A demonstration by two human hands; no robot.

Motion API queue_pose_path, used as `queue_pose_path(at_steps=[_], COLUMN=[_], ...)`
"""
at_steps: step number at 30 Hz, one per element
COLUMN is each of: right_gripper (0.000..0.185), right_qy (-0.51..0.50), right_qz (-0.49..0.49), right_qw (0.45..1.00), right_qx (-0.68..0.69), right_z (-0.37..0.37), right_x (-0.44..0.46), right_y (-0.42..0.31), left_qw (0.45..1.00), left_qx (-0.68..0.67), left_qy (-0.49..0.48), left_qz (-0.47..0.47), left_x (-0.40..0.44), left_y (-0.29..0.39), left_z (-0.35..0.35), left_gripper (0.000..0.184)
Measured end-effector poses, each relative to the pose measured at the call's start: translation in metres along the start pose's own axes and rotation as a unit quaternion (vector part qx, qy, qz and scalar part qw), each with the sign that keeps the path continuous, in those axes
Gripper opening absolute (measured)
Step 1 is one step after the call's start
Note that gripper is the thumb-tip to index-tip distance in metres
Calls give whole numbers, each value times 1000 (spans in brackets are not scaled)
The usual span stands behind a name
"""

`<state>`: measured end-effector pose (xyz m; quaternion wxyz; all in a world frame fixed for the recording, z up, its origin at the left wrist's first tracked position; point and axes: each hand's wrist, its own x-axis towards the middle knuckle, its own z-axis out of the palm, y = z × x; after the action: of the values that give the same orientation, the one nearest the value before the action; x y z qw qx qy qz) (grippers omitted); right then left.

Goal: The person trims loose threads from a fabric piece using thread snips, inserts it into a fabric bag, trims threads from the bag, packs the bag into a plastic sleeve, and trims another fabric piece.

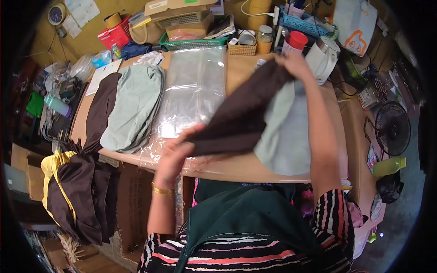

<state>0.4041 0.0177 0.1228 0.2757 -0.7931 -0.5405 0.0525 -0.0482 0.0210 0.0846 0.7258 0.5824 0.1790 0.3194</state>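
Note:
A dark brown cloth piece [246, 113], blurred by motion, is stretched slantwise between my hands above the table. My left hand [177, 150] grips its lower left end, with a gold-coloured bracelet on the wrist. Up by the kettle, my right hand [293, 63] is closed on the opposite corner. Beneath the brown cloth, a pale grey-green cloth [289, 136] lies partly covered at the table's right. Left of centre rests a stack of grey-green cloth pieces [134, 104], beside a brown cloth [101, 107]. Clear plastic sheets or bags [195, 86] lie between.
A white kettle [323, 59], red-lidded container [296, 42], jar [265, 38] and green basket [193, 44] line the table's back. Brown and yellow cloths [82, 195] hang at the front left. A black fan [388, 128] stands at right.

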Motion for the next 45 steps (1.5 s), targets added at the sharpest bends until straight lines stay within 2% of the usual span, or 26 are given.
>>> queue_pose_path(at_steps=[2, 3, 5, 8, 10, 11, 12, 14, 15, 16, 18, 23, 24, 26, 29, 32, 33, 34, 36, 38, 39, 40, 41, 42, 43, 45], right_gripper=[44, 46, 47, 33, 26, 46, 47, 45, 38, 33, 32, 43, 43, 38, 36, 35, 28, 23, 27, 39, 42, 44, 47, 49, 46, 44], right_qy=[83, 239, 178, 211, 226, 194, 42, 42, 45, -22, -37, 226, 222, 189, 68, -12, -6, -5, 33, -115, -104, -125, -141, -199, -184, -103], right_qz=[-22, -169, 11, 19, 24, -119, -26, -10, -55, -18, 117, 109, 104, 41, -68, 54, 129, 74, -14, 21, -86, -104, -131, -71, -54, 29], right_qw=[996, 955, 981, 975, 958, 973, 999, 999, 997, 991, 992, 949, 951, 971, 988, 994, 922, 750, 598, 519, 716, 813, 887, 908, 886, 813], right_qx=[-29, 53, 82, -71, -175, 42, -13, -21, -15, -131, -40, -190, -187, 142, -119, 92, 366, 657, 800, 847, 685, 559, 419, 362, 421, 573], right_z=[-69, -89, -128, -145, -142, -118, -106, -37, 10, 27, 82, 89, 92, 101, 123, 118, 118, 96, 50, 48, 57, 63, 68, 73, 81, 107], right_x=[25, 38, 17, 38, 48, 39, 31, 20, 21, -9, -47, -100, -103, -103, -97, -80, -76, -85, -120, -159, -175, -185, -196, -203, -212, -236], right_y=[-56, -71, -124, -82, -61, -65, -54, 10, 63, 67, 115, 69, 57, 36, 35, 35, 42, 20, -54, -90, -113, -120, -127, -119, -106, -71], left_qw=[981, 927, 906, 775, 907, 898, 877, 862, 879, 889, 886, 903, 913, 918, 851, 850, 895, 927, 959, 970, 974, 972, 954, 915, 947, 982], left_qx=[-168, -317, -332, -502, -87, 139, 272, 410, 399, 385, 413, 408, 397, 388, 475, 481, 393, 297, 256, 239, 223, 205, 276, 340, 249, 137], left_qy=[26, -46, 57, -232, -253, -240, -236, -213, -194, -206, -204, -129, -77, -20, -203, -211, -187, -161, -49, -6, 36, -17, -115, -211, -201, -67], left_qz=[97, 198, 254, 306, 326, 343, 318, 209, 172, 137, 49, 18, 47, 75, -92, 34, 94, 164, 108, 39, -26, 111, 28, -56, 37, -111], left_x=[8, 13, 9, -16, -4, -2, -1, -1, 1, 5, 2, -11, -11, -12, -2, 2, 5, 8, 8, 22, 29, 33, 32, 30, 29, 29], left_y=[47, 85, 133, 135, 148, 147, 137, 95, 62, 25, -30, -80, -82, -87, -79, -38, -16, -2, 12, 10, 6, -4, 7, 19, 2, 9], left_z=[-20, -7, 21, -75, 8, 41, 63, 83, 86, 83, 77, 81, 87, 86, 81, 75, 72, 65, 48, 62, 74, 86, 85, 82, 69, 39], left_gripper=[74, 69, 63, 53, 32, 24, 20, 17, 17, 20, 27, 37, 42, 48, 36, 23, 19, 22, 22, 21, 20, 23, 28, 34, 42, 32])
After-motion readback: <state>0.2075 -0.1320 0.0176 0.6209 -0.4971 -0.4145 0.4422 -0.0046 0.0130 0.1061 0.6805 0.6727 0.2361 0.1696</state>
